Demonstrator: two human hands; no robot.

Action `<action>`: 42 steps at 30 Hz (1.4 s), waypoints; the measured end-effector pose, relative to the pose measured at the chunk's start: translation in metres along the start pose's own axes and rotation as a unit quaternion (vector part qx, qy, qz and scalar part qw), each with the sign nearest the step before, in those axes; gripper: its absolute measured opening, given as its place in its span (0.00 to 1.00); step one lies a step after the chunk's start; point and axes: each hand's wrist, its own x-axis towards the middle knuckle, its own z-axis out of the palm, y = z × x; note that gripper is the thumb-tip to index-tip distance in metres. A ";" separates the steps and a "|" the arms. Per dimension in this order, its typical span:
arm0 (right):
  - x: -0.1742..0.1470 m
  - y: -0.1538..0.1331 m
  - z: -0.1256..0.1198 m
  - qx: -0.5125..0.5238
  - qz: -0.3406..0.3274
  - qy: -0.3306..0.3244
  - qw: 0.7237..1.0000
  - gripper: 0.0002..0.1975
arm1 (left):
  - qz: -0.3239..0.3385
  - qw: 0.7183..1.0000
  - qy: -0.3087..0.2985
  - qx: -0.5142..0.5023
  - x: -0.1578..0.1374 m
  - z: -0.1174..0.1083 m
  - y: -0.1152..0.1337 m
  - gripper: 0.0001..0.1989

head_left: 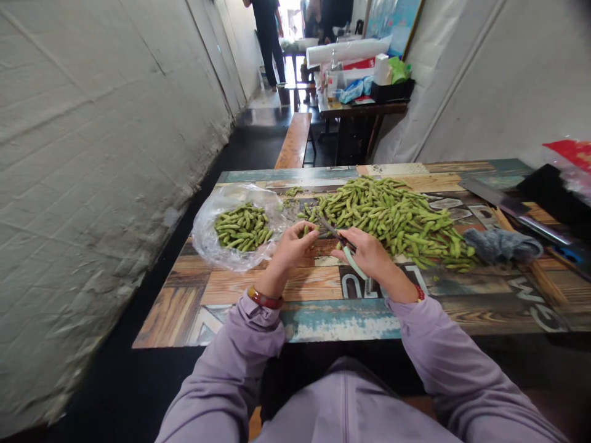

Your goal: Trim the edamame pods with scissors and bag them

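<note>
My left hand (295, 243) is closed, pinching a green edamame pod (306, 231) between thumb and fingers. In my right hand (367, 251) is a pair of scissors (353, 261) with pale green handles, its dark blades pointing up and left toward the pod. Just beyond both hands, a large heap of edamame pods (383, 212) spreads across the patchwork-patterned table (258, 283). On the left, a clear plastic bag (207, 224) lies spread open with a smaller pile of pods (243, 227) in it. Small trimmings (293, 192) lie between the bag and the heap.
A grey cloth (502, 245) touches the heap's right end. Behind it lies a cleaver (503, 202) near a red and clear plastic package (572, 157). Beyond the table are a wooden bench (295, 138), a cluttered side table (364, 109) and a standing person (269, 37). A wall runs along the left.
</note>
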 end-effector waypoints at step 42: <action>-0.001 -0.011 -0.003 -0.027 -0.016 -0.020 0.999 0.17 | -0.038 0.987 -0.011 -0.157 0.002 0.002 -0.002 0.18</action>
